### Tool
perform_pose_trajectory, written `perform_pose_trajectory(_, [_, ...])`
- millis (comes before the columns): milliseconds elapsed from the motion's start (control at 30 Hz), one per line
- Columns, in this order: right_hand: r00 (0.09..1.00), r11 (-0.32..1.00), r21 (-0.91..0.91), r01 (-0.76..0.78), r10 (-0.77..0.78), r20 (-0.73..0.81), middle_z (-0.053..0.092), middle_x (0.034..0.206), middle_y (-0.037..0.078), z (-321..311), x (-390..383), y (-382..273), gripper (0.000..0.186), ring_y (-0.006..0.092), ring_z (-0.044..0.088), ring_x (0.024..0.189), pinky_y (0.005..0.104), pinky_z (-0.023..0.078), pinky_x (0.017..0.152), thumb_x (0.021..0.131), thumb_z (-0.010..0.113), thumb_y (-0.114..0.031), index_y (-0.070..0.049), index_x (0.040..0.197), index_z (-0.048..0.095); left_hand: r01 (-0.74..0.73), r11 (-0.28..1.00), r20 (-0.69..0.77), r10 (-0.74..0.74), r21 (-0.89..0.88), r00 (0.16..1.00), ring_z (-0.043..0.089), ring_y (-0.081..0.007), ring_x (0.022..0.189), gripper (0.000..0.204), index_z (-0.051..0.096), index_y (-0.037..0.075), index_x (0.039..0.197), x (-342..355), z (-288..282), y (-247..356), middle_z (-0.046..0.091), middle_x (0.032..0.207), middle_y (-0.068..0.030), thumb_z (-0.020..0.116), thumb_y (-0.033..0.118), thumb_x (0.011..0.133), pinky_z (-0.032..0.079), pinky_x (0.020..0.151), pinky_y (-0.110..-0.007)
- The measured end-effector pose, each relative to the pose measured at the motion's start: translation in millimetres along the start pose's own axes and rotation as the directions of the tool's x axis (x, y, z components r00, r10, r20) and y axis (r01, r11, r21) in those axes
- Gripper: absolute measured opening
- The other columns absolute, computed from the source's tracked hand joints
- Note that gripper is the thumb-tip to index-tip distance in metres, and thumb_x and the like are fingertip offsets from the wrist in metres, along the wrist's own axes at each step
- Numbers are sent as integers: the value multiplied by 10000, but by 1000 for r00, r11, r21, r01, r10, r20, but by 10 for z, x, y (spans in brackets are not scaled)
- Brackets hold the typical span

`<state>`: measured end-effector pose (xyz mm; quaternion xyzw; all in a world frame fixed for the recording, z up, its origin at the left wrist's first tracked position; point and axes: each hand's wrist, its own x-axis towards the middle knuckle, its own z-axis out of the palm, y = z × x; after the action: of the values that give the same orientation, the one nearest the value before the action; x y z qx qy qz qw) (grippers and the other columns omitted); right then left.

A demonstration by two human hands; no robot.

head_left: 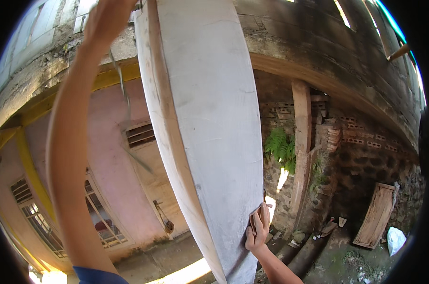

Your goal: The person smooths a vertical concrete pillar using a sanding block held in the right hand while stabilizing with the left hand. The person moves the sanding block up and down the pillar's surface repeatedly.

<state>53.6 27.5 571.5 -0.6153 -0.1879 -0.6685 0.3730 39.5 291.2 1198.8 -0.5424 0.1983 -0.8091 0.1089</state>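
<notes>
A long pale grey-white panel (214, 109) rises through the middle of the view, with a bare wooden strip (169, 109) running along its left side. Low on the panel's right edge, my right hand (257, 232) is closed round a small flat brown piece (253, 221). That piece lies against the panel; its exact kind is hard to make out. My left arm reaches up along the left, and my left hand (108, 21) is at the top beside the panel's upper left edge. Its fingers are mostly hidden or cut off by the frame.
A pink wall (113, 113) with barred windows (105, 217) stands to the left. At the right are a concrete post (302, 123), a green fern (280, 146), a leaning wooden board (375, 215) and a white bag (395, 240). Steps and rubble lie at the lower right.
</notes>
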Motion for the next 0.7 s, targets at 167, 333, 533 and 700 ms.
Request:
perform_pose_trajectory(167, [1000, 999, -38, 2, -2, 4, 474, 1509, 339, -27, -1, 56, 521, 538, 432, 1399, 601, 299, 1177, 846, 606, -159, 49, 1324, 622, 65, 920, -26, -81, -386, 996, 677, -314, 794, 175, 802, 40, 825, 351, 517, -425, 716, 817, -167, 819, 210, 787, 512, 735, -431])
perform_pose_trajectory(333, [1000, 997, -82, -6, 8, 28, 464, 1520, 338, -41, -9, 66, 495, 543, 411, 1413, 604, 298, 1179, 879, 613, -184, 45, 1318, 631, 150, 955, -167, -197, -257, 966, 732, -378, 904, 242, 787, 104, 1018, -688, 1011, -10, 748, 915, -143, 620, 279, 1013, 569, 778, -467])
perform_pose_trajectory(533, [1000, 987, -158, 8, -6, 12, 462, 1521, 340, -243, 46, 102, 485, 542, 404, 1420, 609, 312, 1170, 899, 601, -205, 46, 1313, 638, -100, 985, -94, 87, -138, 992, 703, -408, 893, 242, 670, 133, 1218, -528, 358, 388, 687, 982, -186, 495, 138, 1052, 559, 726, -522])
perform_pose_trajectory(700, [1000, 1000, -12, -26, 26, 4, 467, 1518, 340, 55, -16, 4, 495, 539, 419, 1410, 596, 304, 1178, 882, 603, -189, 47, 1317, 635, -59, 950, -112, 25, -307, 993, 679, -314, 813, 151, 822, 64, 881, 512, 487, -508, 725, 826, -158, 828, 185, 789, 520, 760, -436])
